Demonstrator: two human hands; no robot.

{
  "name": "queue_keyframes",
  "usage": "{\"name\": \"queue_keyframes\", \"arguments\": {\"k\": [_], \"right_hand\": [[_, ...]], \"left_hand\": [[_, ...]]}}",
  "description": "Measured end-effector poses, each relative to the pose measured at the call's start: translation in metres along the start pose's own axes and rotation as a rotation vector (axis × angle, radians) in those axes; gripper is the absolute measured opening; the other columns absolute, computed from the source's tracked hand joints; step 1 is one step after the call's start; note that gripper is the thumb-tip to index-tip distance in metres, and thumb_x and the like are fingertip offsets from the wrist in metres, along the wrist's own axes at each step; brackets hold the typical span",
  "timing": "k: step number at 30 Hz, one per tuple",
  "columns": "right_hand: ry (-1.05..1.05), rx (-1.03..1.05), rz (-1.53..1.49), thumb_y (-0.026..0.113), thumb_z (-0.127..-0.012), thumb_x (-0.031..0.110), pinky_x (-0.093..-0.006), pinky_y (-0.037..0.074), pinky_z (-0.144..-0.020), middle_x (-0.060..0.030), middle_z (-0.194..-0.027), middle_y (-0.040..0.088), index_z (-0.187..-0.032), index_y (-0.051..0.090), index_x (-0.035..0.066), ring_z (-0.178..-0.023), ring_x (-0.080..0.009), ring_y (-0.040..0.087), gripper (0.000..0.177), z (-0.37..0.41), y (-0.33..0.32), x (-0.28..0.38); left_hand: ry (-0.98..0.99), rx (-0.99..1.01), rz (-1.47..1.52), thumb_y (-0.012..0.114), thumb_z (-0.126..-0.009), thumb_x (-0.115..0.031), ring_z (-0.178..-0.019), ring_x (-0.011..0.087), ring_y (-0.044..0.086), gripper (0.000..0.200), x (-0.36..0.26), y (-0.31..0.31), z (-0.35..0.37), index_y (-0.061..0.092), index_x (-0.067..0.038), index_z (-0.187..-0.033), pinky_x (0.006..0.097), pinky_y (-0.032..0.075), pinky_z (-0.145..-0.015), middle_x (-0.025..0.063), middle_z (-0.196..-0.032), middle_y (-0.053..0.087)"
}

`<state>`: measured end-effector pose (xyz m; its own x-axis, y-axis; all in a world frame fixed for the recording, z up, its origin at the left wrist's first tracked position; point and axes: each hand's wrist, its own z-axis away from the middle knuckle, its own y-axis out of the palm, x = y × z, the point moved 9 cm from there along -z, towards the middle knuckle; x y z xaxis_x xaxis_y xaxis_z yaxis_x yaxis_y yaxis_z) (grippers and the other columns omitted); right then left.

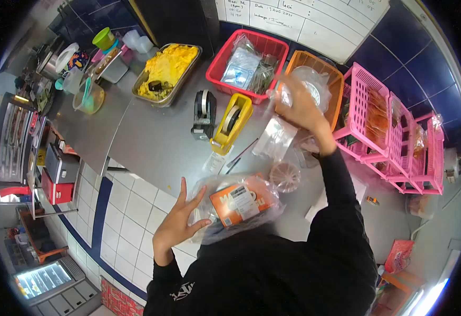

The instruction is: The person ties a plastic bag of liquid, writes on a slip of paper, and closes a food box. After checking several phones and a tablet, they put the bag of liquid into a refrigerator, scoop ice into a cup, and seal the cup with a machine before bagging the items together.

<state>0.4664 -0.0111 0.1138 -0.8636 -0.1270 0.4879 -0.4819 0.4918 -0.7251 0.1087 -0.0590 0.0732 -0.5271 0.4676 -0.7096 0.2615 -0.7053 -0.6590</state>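
An orange box with a white label (243,203) lies inside a clear plastic bag (272,210) at the table's near edge, close to my body. Beside the bag's left side is my left hand (180,221), its fingers spread and holding nothing. My right hand (301,108) reaches over the front of an orange basket (336,81) that contains clear round plastic lids or containers (320,79). Motion smears its fingers, and I cannot make out whether it holds something. Below it lie a clear plastic packet (275,138) and a round clear container (284,176).
Black (204,113) and yellow (232,124) tape dispensers stand mid-table near a pen (241,156). Behind are a tray of yellow food (172,66) and a red basket of packets (230,39). Pink stacked baskets (365,116) border the right side.
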Motion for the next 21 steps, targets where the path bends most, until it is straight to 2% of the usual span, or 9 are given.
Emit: {"name": "queue_keyframes", "arguments": {"k": [2, 4, 6, 9, 12, 15, 16, 19, 21], "right_hand": [[0.347, 0.235, 0.593, 0.079, -0.067, 0.029, -0.0516, 0.034, -0.104, -0.0206, -0.136, 0.043, -0.129, 0.052, 0.016, -0.132, -0.0408, 0.033, 0.069, 0.009, 0.026, -0.114], [0.354, 0.407, 0.541, 0.081, -0.063, 0.031, -0.0482, 0.033, -0.106, -0.0221, -0.136, 0.042, -0.122, 0.058, 0.017, -0.132, -0.0404, 0.034, 0.066, 0.035, 0.061, -0.176], [0.281, 0.435, 0.444, 0.084, -0.060, 0.024, -0.0434, 0.045, -0.094, -0.0220, -0.129, 0.049, -0.092, 0.069, 0.008, -0.116, -0.0387, 0.050, 0.038, 0.039, 0.055, -0.166], [0.490, 0.389, 0.341, 0.079, -0.062, 0.012, -0.0413, 0.050, -0.082, -0.0223, -0.110, 0.061, -0.085, 0.067, 0.004, -0.098, -0.0376, 0.060, 0.027, 0.056, 0.022, -0.167], [0.477, 0.373, 0.467, 0.071, -0.065, 0.003, -0.0419, 0.051, -0.075, -0.0225, -0.093, 0.063, -0.081, 0.067, 0.001, -0.088, -0.0372, 0.063, 0.018, 0.098, 0.016, -0.223], [0.660, 0.560, 0.584, 0.064, -0.063, -0.003, -0.0437, 0.051, -0.073, -0.0229, -0.094, 0.063, -0.081, 0.067, -0.001, -0.089, -0.0392, 0.062, 0.019, 0.119, 0.033, -0.258], [0.713, 0.430, 0.548, 0.066, -0.059, -0.001, -0.0437, 0.049, -0.081, -0.0221, -0.096, 0.063, -0.084, 0.069, 0.000, -0.096, -0.0389, 0.060, 0.025, 0.117, 0.026, -0.248], [0.560, 0.532, 0.889, 0.071, -0.055, 0.000, -0.0425, 0.044, -0.094, -0.0211, -0.104, 0.062, -0.089, 0.069, 0.001, -0.109, -0.0373, 0.054, 0.035, 0.090, 0.019, -0.201], [0.549, 0.755, 0.675, 0.072, -0.057, 0.003, -0.0408, 0.041, -0.098, -0.0197, -0.110, 0.059, -0.095, 0.068, 0.001, -0.115, -0.0348, 0.049, 0.038, 0.099, 0.018, -0.214]], "left_hand": [[-0.004, -0.037, -0.007, 0.078, -0.076, -0.027, -0.116, 0.0412, 0.054, 0.080, -0.006, -0.009, -0.009, 0.038, -0.015, -0.144, 0.0398, 0.044, -0.098, 0.0356, -0.150, 0.003], [-0.061, -0.021, 0.081, 0.076, -0.077, -0.029, -0.115, 0.0400, 0.055, 0.079, 0.000, -0.011, -0.015, 0.036, -0.015, -0.145, 0.0405, 0.043, -0.099, 0.0347, -0.150, 0.001], [-0.082, -0.011, 0.061, 0.075, -0.078, -0.029, -0.116, 0.0399, 0.054, 0.079, 0.007, -0.009, -0.022, 0.035, -0.014, -0.145, 0.0407, 0.042, -0.099, 0.0333, -0.151, 0.001], [-0.135, 0.029, 0.124, 0.075, -0.079, -0.029, -0.120, 0.0394, 0.051, 0.081, 0.020, -0.004, -0.037, 0.033, -0.014, -0.146, 0.0403, 0.045, -0.097, 0.0320, -0.151, 0.001], [-0.084, 0.043, -0.028, 0.074, -0.079, -0.028, -0.125, 0.0400, 0.047, 0.082, 0.015, -0.005, -0.058, 0.030, -0.013, -0.147, 0.0420, 0.044, -0.098, 0.0301, -0.152, 0.001], [-0.111, 0.066, 0.070, 0.073, -0.080, -0.029, -0.129, 0.0425, 0.041, 0.081, 0.008, -0.006, -0.076, 0.029, -0.013, -0.147, 0.0441, 0.042, -0.101, 0.0280, -0.153, 0.002], [-0.124, 0.079, 0.070, 0.072, -0.081, -0.029, -0.129, 0.0432, 0.039, 0.081, 0.008, -0.004, -0.079, 0.029, -0.014, -0.147, 0.0444, 0.041, -0.102, 0.0277, -0.153, 0.003], [-0.156, 0.112, 0.055, 0.071, -0.082, -0.030, -0.131, 0.0449, 0.035, 0.079, 0.012, 0.000, -0.083, 0.029, -0.014, -0.147, 0.0449, 0.039, -0.103, 0.0275, -0.153, 0.007], [-0.164, 0.126, 0.032, 0.070, -0.083, -0.031, -0.131, 0.0454, 0.033, 0.079, 0.018, 0.005, -0.079, 0.027, -0.014, -0.147, 0.0450, 0.039, -0.103, 0.0280, -0.152, 0.009]]}}
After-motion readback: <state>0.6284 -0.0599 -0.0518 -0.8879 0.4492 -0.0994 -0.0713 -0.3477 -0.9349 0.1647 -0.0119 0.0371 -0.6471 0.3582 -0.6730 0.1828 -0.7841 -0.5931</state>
